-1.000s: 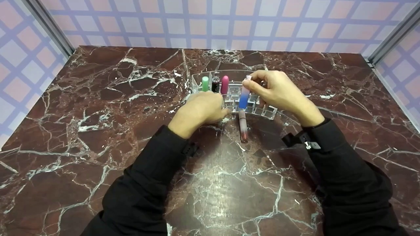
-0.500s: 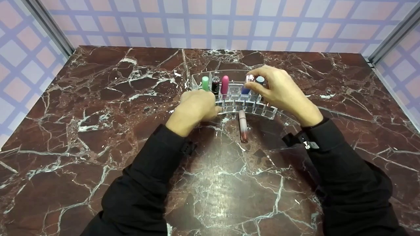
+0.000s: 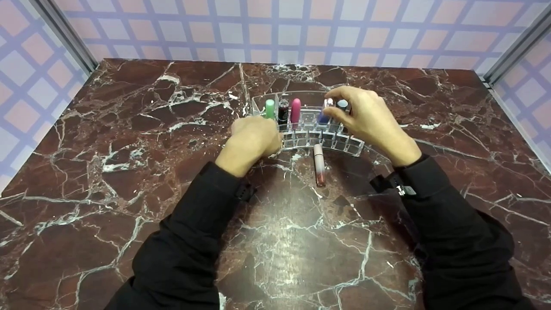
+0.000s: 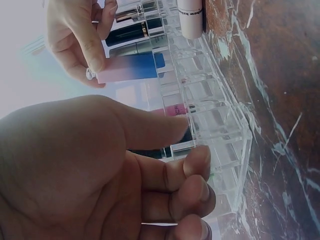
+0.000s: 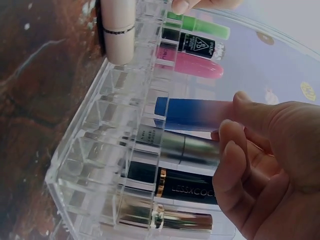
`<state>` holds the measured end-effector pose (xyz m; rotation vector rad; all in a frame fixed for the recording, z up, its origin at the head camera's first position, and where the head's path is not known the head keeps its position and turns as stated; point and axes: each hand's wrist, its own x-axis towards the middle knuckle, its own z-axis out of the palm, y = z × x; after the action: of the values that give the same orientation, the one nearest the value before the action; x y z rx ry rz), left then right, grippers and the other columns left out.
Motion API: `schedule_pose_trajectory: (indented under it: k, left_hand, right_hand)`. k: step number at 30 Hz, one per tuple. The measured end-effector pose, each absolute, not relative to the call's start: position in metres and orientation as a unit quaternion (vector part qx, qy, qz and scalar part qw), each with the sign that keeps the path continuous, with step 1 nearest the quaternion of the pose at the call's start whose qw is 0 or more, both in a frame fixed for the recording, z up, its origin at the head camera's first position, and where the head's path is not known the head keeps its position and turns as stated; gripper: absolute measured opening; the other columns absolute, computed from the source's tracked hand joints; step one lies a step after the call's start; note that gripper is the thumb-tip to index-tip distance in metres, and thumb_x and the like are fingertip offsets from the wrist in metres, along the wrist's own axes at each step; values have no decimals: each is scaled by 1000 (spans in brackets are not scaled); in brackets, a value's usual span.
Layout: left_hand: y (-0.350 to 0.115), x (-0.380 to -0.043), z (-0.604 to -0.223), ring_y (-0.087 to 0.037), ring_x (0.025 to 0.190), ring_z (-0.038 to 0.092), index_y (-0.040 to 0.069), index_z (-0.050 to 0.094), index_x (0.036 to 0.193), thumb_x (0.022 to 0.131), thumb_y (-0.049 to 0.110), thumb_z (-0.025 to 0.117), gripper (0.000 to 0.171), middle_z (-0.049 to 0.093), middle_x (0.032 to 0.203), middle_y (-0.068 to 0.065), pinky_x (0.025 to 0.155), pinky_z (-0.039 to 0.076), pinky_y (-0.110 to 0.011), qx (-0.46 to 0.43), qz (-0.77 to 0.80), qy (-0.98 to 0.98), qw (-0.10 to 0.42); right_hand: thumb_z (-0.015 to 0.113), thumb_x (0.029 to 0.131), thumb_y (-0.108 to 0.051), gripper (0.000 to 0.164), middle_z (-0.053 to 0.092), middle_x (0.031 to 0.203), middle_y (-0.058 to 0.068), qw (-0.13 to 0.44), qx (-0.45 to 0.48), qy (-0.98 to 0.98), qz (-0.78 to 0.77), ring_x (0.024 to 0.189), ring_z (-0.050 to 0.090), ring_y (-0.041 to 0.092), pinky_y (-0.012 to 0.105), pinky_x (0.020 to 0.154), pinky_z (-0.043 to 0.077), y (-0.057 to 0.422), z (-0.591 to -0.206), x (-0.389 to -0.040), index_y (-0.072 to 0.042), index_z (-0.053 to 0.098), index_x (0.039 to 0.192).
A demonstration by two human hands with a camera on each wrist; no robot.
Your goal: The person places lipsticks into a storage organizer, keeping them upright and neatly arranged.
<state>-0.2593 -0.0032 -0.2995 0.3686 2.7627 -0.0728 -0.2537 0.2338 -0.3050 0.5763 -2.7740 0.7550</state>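
Observation:
A clear, curved lipstick organizer [image 3: 355,148] with rows of compartments stands on the table. My right hand [image 3: 370,118] pinches the top end of a blue-to-pink lipstick tube [image 5: 195,114] between thumb and fingers. The tube stands upright in a back-row compartment, its blue end down behind the clear wall. At the organizer's left end is my left hand [image 3: 254,135], its fingers loosely bent and the thumb [image 4: 165,130] apart from them, with nothing between them. Left of the blue-to-pink tube stand a pink tube [image 5: 197,65], a black tube [image 5: 200,46] and a green tube [image 5: 205,26].
A pale pink-to-red tube [image 3: 319,165] lies on the marbled table [image 3: 275,241] before the organizer. On the right side of the organizer stand a silver-grey tube [image 5: 190,148], a black tube with a gold band [image 5: 192,186] and a gold tube [image 5: 185,220]. Checked walls [image 3: 275,34] enclose the table.
My right hand has lowered the blue-to-pink tube from above the organizer's front into a back-row compartment. My left hand has slid slightly left along the organizer, uncovering more of its front row.

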Motion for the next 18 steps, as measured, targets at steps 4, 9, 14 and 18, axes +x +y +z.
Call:
schedule_pose_trajectory:
  k: [4, 9, 14, 18]
  left_hand:
    - [-4, -261, -301, -25, 97, 60, 9, 63, 133, 102, 21, 54, 35, 63, 117, -13, 83, 54, -39, 124, -28, 974, 187]
    - [-4, -261, -301, -24, 94, 59, 9, 65, 127, 95, 13, 57, 33, 63, 112, -11, 81, 53, -37, 125, -31, 973, 191]
    - [-5, -260, -301, -24, 94, 59, 7, 67, 121, 95, 13, 57, 28, 63, 109, -11, 82, 53, -37, 126, -31, 974, 187]
    - [-4, -260, -300, -25, 96, 60, 8, 66, 122, 95, 13, 57, 29, 64, 112, -12, 82, 54, -38, 124, -30, 974, 188]
  right_hand:
    - [75, 96, -28, 39, 69, 129, 13, 115, 197, -943, 242, 111, 67, 31, 51, 99, 51, 232, -308, -255, -5, 69, 126]
    - [77, 94, -27, 36, 68, 128, 15, 150, 211, -939, 225, 111, 67, 33, 52, 97, 52, 231, -314, -257, -3, 71, 120]
    - [77, 94, -28, 37, 64, 133, 17, 177, 217, -937, 212, 114, 66, 36, 56, 97, 52, 231, -318, -257, -2, 71, 120]
    - [76, 94, -28, 38, 63, 135, 17, 176, 210, -939, 209, 115, 65, 37, 58, 98, 51, 231, -320, -257, -1, 71, 121]
